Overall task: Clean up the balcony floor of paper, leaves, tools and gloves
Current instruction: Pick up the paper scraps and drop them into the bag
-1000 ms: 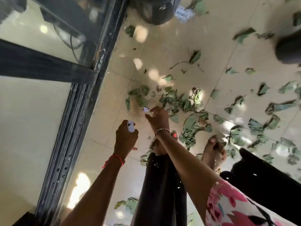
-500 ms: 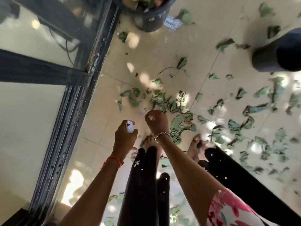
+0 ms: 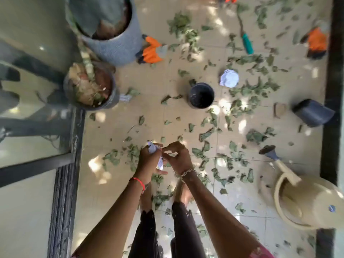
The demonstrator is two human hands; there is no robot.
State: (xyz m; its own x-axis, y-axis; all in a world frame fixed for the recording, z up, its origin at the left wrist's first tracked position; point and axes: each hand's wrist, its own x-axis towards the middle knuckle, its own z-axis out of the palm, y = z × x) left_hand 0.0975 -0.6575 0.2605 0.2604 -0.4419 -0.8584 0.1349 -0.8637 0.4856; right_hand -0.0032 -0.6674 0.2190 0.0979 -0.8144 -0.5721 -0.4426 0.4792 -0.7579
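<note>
Two hands (image 3: 148, 161) (image 3: 177, 158) — one paper scrap (image 3: 153, 148) between

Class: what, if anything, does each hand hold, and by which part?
Left hand grips crumpled white paper round its middle, ends protruding. Right hand: cannot tell.

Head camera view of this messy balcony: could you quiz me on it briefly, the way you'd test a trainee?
1. True or false: the left hand holds white paper scraps.
2. What lies right beside the grey planter? A) an orange glove B) a watering can C) a teal-handled tool
3. Fill in: the black pot nearest the crumpled paper ball stands ____, its mouth facing up.

Key: 1 true; 2 A; 3 upright.
</note>
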